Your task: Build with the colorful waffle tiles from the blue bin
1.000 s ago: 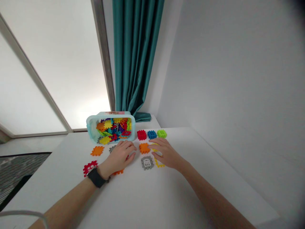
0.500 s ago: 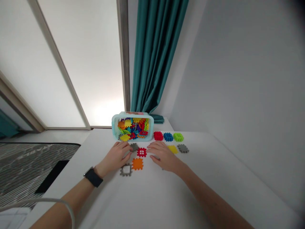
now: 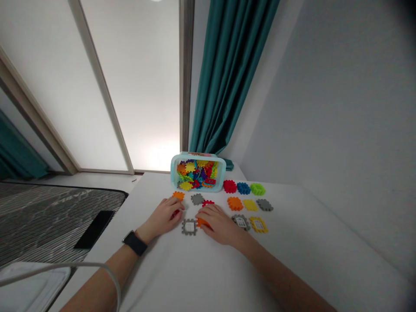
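Note:
My left hand [image 3: 166,216], a dark watch at its wrist, has its fingers curled round a red tile [image 3: 176,213] that shows between thumb and fingertips. My right hand [image 3: 218,223] rests over an orange square tile [image 3: 200,222], thumb and fingers on either side; its right part is hidden. A grey frame tile [image 3: 189,227] lies between the two hands. Beyond them are an orange notched tile [image 3: 178,196], a grey notched tile [image 3: 197,199] and a red tile [image 3: 208,202], the last partly covered by my right fingers.
A light-blue tub [image 3: 222,173] full of colourful pieces stands at the back. To its right are red [image 3: 230,186], blue [image 3: 243,188] and green [image 3: 258,189] blocks. Several orange, yellow and grey tiles lie right of my right hand. A cable [image 3: 110,273] crosses my left forearm.
The view has swung, shifting everything rightward. Against the table, my right hand has moved left and nearer, onto the orange square tile. My left hand has drawn back left, uncovering an orange tile.

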`<state>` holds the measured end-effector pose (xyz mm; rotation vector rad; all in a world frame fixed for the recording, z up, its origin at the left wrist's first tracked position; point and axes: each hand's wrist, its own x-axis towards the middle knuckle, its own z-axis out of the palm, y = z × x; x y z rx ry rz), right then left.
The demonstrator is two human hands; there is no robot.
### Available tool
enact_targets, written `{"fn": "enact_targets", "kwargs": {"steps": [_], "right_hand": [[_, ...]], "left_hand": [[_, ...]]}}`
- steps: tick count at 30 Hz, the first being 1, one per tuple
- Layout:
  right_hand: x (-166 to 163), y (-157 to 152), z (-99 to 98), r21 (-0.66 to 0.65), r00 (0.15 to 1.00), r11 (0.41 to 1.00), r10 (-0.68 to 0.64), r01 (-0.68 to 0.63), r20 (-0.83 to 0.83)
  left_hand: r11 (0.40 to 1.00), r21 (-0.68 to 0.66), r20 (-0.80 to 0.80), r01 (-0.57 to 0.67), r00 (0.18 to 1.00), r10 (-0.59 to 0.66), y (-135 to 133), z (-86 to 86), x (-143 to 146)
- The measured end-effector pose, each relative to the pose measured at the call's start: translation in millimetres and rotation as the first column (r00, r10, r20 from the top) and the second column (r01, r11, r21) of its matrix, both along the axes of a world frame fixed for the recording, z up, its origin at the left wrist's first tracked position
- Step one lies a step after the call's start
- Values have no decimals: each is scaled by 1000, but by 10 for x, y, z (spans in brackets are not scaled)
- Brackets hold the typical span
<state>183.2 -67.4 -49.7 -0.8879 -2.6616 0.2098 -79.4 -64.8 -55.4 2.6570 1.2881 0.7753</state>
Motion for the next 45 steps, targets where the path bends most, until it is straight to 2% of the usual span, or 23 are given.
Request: {"fn": "enact_targets", "kwargs": {"steps": [4,13,23,31,37,45], "right_hand": [[-45,-55,-50,-23,999,998,-52,52,-5],[-141,-179,-185,-49,978,981,-192,188,-88],[-92,-181,-211,-28,978,987,-164,161,-128],[-89,-184,-198,-39,980,986,-163,159,-116],[-66,-174,-217,-39,983,990,-142,138,-117],[-52,-188,-229,-21,977,989,-147,145,-155]], "left_hand": [[1000,-20,16,5,1000,-4,9,22,-31],[993,-120,-66,-13,998,6,-80,121,-214],[993,-109,-91,-50,995,40,-99,119,-327],[994,-107,-69,-34,997,27,-89,74,-271],[994,-111,0,13,1000,-14,-82,25,-210],[999,-34,140,31,990,-26,-99,20,-71]]}}
